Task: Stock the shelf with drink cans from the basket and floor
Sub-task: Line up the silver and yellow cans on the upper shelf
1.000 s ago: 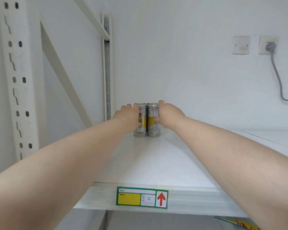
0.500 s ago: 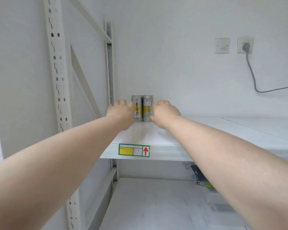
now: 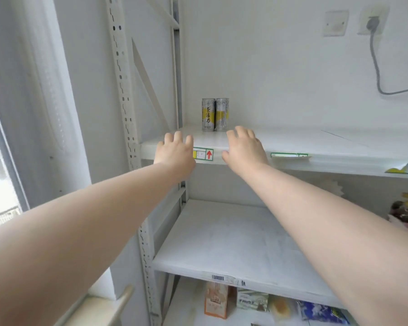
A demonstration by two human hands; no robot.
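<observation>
A white wall (image 3: pixel 269 67) backs a pale metal shelving unit, whose perforated upright (image 3: pixel 125 102) runs down the left of the view. At upper right on the wall sit a switch plate (image 3: pixel 335 23) and a socket (image 3: pixel 372 20) with a grey plug in it. A grey cable (image 3: pixel 377 74) hangs from the plug and curves off to the right.

The upper shelf (image 3: pixel 292 142) carries two tall silver and yellow drink cans at its back left corner, near the wall. The left can (image 3: pixel 208 114) and the right can (image 3: pixel 222 114) stand upright, side by side and touching, with dark characters on the left one's yellow band.

Both bare arms reach forward to the front edge of this shelf. The left hand (image 3: pixel 176 152) is palm down at the edge, its fingers loosely spread and slightly bent, holding nothing. It covers the left part of a green-bordered price label (image 3: pixel 206 154) with a red arrow. The right hand (image 3: pixel 244 148) is just right of that label, also palm down, fingers relaxed and apart, with nothing in them. Both hands are in front of the cans and apart from them. Whether either palm rests on the shelf cannot be told.

A second label (image 3: pixel 289 155) sits farther right on the same edge. Below, a lower shelf (image 3: pixel 222 243) bears a barcode sticker (image 3: pixel 218 277) on its front, and under it stand some packets (image 3: pixel 216 300).
</observation>
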